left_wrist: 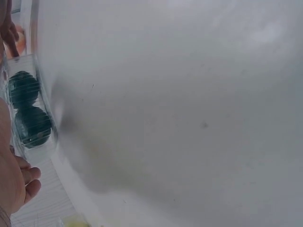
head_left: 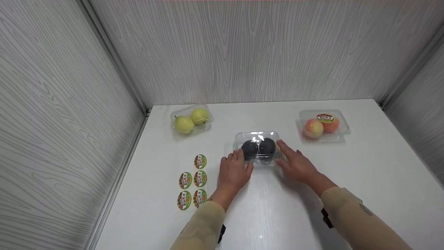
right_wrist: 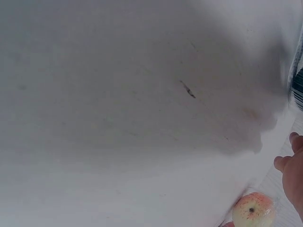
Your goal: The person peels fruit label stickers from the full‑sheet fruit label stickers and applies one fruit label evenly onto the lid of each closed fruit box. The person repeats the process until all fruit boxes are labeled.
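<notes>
A clear plastic clamshell box [head_left: 256, 135] with two dark round fruits [head_left: 267, 148] inside sits near the middle of the white table, its lid down. At the box's front left corner is my left hand [head_left: 234, 173], fingers along the left side and thumb by the front edge. My right hand [head_left: 298, 166] lies at the right side, index finger and thumb spread along that end. In the left wrist view the dark fruits [left_wrist: 32, 126] show through the plastic beside the left hand [left_wrist: 14, 182]. The right wrist view catches only part of the right hand [right_wrist: 294, 175].
A clear box with two yellow-green pears [head_left: 184, 124] stands at the back left. At the back right, another box holds two peach-coloured fruits [head_left: 314, 128] and bears an oval label [head_left: 325, 118]. Several similar stickers [head_left: 200, 178] lie left of my left hand. Grey wood-grain panels [head_left: 225, 52] surround the table.
</notes>
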The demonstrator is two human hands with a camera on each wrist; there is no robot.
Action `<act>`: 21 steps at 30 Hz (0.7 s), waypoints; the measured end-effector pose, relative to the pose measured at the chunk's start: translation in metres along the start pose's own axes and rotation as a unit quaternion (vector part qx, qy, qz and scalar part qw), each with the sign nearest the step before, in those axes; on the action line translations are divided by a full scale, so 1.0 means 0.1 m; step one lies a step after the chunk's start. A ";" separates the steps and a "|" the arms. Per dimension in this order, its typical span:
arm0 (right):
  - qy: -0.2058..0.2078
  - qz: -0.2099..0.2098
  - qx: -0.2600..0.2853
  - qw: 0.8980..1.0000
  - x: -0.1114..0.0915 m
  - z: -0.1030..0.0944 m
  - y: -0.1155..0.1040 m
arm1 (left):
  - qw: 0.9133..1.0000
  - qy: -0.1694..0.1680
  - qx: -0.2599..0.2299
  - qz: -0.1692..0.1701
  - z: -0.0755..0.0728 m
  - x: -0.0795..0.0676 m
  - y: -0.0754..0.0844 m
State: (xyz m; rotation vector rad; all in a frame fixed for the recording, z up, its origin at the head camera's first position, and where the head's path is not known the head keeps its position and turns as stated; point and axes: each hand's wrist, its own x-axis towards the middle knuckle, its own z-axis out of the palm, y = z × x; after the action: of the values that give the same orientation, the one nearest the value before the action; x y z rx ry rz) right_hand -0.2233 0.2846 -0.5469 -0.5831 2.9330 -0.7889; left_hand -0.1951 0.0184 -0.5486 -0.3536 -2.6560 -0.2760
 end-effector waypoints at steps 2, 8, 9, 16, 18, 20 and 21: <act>0.000 -0.004 -0.007 1.000 -0.01 0.00 -0.01 | 1.000 -0.007 0.004 -0.001 -0.02 0.00 0.00; 0.003 -0.013 -0.021 1.000 -0.03 0.00 -0.06 | 0.997 -0.070 0.025 -0.010 -0.07 -0.01 -0.01; 0.007 -0.012 -0.023 1.000 -0.04 0.01 -0.08 | 0.997 -0.078 0.026 -0.010 -0.08 -0.01 -0.01; 0.035 0.003 -0.033 0.999 -0.08 0.00 -0.19 | 0.993 -0.115 0.018 -0.014 -0.20 0.01 -0.08; 0.044 0.007 -0.035 0.998 -0.09 -0.02 -0.23 | 0.992 -0.120 0.015 -0.018 -0.27 0.04 -0.12; 0.052 0.008 -0.033 0.998 -0.09 -0.05 -0.27 | 0.992 -0.125 0.012 -0.024 -0.35 0.07 -0.17; 0.056 0.007 -0.032 0.998 -0.09 -0.07 -0.30 | 0.992 -0.126 0.011 -0.027 -0.39 0.08 -0.21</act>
State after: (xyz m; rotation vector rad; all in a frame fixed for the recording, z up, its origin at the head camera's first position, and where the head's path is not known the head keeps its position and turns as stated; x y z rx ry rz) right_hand -0.2059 0.2675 -0.5269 -0.5403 3.0709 -0.7541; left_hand -0.1929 -0.0094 -0.5133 -0.3277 -2.9188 -0.2314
